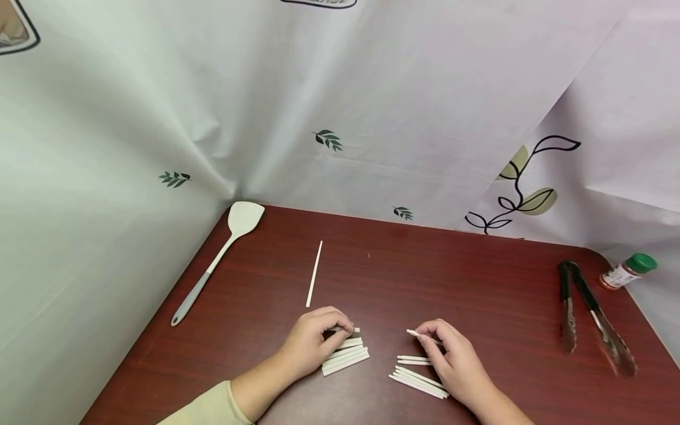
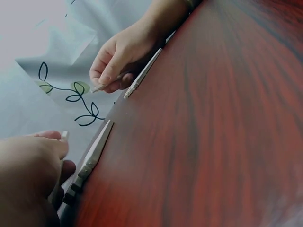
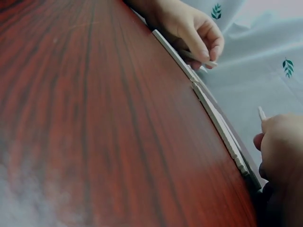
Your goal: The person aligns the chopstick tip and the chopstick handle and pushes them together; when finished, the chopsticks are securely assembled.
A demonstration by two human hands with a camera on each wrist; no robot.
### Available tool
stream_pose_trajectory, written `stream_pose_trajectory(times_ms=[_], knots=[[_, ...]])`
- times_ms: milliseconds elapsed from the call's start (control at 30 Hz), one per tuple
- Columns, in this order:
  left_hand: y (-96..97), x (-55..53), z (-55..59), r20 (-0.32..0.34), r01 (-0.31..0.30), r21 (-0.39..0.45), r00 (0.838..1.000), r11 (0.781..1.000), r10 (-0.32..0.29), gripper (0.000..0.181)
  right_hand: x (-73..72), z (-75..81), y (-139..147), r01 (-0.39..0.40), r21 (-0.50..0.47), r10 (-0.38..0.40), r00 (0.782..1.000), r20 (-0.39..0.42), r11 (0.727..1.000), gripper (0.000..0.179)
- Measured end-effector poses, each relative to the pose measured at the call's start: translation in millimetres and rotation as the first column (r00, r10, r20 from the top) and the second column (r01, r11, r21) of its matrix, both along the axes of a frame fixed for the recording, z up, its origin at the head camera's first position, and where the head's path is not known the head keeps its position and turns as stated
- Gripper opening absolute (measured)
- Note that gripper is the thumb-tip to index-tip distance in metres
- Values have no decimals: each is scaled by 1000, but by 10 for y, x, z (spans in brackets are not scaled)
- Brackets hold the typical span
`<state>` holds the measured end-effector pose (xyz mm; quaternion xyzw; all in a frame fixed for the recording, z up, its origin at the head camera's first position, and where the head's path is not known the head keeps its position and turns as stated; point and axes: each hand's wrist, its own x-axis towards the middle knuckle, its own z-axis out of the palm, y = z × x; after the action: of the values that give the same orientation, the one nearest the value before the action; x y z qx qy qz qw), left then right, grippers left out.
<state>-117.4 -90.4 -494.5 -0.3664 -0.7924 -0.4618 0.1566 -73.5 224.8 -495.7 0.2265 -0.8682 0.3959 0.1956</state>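
My left hand [image 1: 310,341] pinches a short white stick [image 1: 357,330], whose tip pokes out past the fingertips. Under and beside that hand, several white sticks [image 1: 346,361] lie side by side on the table. Across from it, my right hand [image 1: 459,360] pinches another white stick [image 1: 411,332] between thumb and fingers, its end pointing left. Several more white sticks [image 1: 417,383] lie in a slanted row by the right hand, partly covered by it. The left wrist view shows the stick [image 2: 66,135] in the left hand, held above the tabletop.
A single white stick [image 1: 314,274] lies farther back on the dark red table [image 1: 425,277]. At the left edge is a spatula [image 1: 244,218] with a grey handle. On the right lie black-handled tongs [image 1: 589,301] near a green-capped bottle [image 1: 621,276]. Patterned white cloth [image 1: 404,118] hangs behind.
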Motion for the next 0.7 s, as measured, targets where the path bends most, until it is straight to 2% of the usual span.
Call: stream_pose_trajectory(times_ms=[100,233,333,533,700], knots=[[10,-17,14,-87,60,42,995,997,-56,21,-16,11,5,-33,-25,33,999,-31,999,38],[20,-32,37,-164,90,60,983,994,-80,26,-49,10,3,-95,-55,88,990,-112,994,40],[38,-30,50,-199,96,54,976,994,-84,29,-72,-4,1,-144,-71,129,976,-175,987,35],[108,40,48,-284,64,-20,957,998,-67,13,-89,12,-29,-203,-77,176,947,-267,976,15],[154,102,49,-296,79,-25,952,997,-83,14,-72,63,-79,-259,-68,226,923,-311,964,11]])
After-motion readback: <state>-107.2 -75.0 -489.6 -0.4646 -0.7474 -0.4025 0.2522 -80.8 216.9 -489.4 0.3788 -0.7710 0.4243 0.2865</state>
